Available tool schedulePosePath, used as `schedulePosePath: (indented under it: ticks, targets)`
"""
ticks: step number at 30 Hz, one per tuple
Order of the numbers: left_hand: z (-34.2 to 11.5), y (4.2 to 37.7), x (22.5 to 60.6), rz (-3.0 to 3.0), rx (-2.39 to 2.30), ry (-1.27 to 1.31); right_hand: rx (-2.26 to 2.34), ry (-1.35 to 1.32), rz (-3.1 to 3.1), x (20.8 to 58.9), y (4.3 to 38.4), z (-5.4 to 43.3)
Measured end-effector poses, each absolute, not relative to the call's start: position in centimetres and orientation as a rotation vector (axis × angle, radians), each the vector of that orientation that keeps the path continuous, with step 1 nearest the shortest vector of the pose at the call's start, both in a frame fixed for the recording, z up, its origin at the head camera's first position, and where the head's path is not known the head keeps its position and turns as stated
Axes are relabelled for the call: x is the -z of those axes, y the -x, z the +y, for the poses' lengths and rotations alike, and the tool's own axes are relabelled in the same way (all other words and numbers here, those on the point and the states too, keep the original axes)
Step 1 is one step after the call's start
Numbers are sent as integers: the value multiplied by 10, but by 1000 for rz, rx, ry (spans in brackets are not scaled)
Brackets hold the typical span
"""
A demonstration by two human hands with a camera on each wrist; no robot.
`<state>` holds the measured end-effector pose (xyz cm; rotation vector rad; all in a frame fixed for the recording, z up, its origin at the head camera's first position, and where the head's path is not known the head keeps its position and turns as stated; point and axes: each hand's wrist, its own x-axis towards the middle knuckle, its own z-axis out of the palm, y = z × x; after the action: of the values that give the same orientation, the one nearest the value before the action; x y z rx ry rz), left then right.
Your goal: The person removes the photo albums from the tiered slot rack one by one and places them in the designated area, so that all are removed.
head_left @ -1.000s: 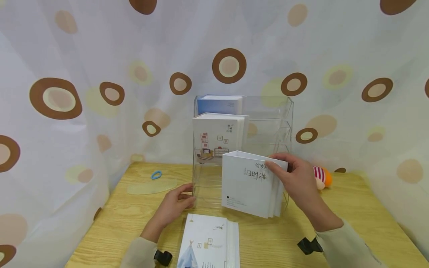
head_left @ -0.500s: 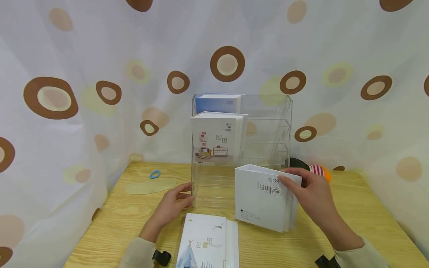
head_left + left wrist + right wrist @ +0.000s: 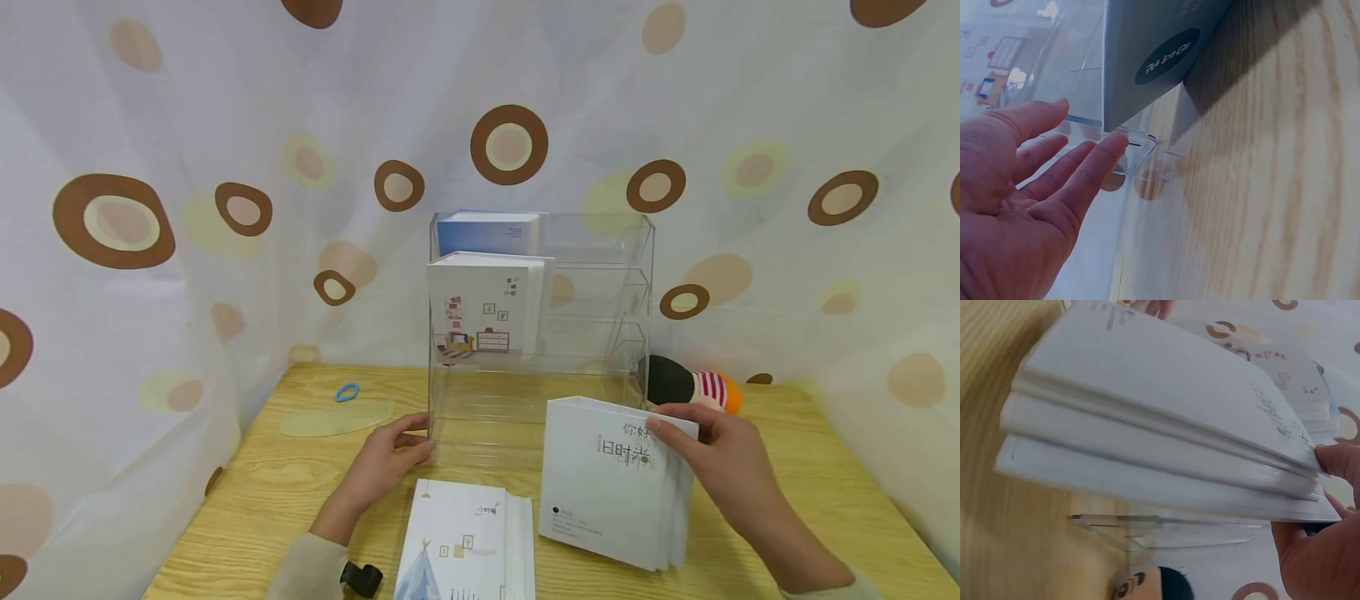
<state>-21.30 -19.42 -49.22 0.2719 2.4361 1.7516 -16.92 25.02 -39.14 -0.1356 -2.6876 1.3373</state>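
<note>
My right hand [image 3: 731, 462] pinches a white photo album [image 3: 600, 500] by its top right edge, thumb on the front cover. The album stands tilted, right of the front of a clear tiered rack [image 3: 592, 237]. In the right wrist view its thick page block [image 3: 1147, 444] shows between the covers. My left hand [image 3: 386, 462] touches the rack's lower left side; in the left wrist view its fingers [image 3: 1094, 169] reach out loosely. Another album [image 3: 453, 533], with a tent drawing, lies in front of the rack.
In the rack's left side stand a white album [image 3: 480, 300] with a room drawing and a blue album [image 3: 487, 237] behind it. A striped toy [image 3: 708, 390] lies behind at right. A blue ring [image 3: 347, 392] and a pale flat mat [image 3: 337, 419] lie at left.
My right hand has drawn the album out from the rack's lower front, moving it right and nearer to me. The toy behind shows more. My left hand stays at the rack's side.
</note>
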Motion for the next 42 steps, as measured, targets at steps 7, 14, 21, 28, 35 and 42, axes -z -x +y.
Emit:
schedulePosePath:
  ticks: [7, 14, 21, 28, 35, 42]
  targets:
    - [-195, 213, 493, 2416, -1761, -291, -1480, 280, -2800, 402, 174, 265]
    - [-196, 214, 493, 2420, -1757, -285, -1713, 283, -2736, 415, 173, 270]
    - [-196, 214, 494, 2430, -1746, -285, -1642, 299, -2857, 423, 179, 271]
    - [-196, 213, 494, 2428, -1746, -284, -1565, 244, -2957, 431, 182, 269]
    - [-196, 213, 493, 2428, -1748, -281, -1581, 94, -2993, 437, 182, 267]
    - [-196, 213, 494, 2445, -1738, -277, -1626, 16, -3015, 447, 185, 266]
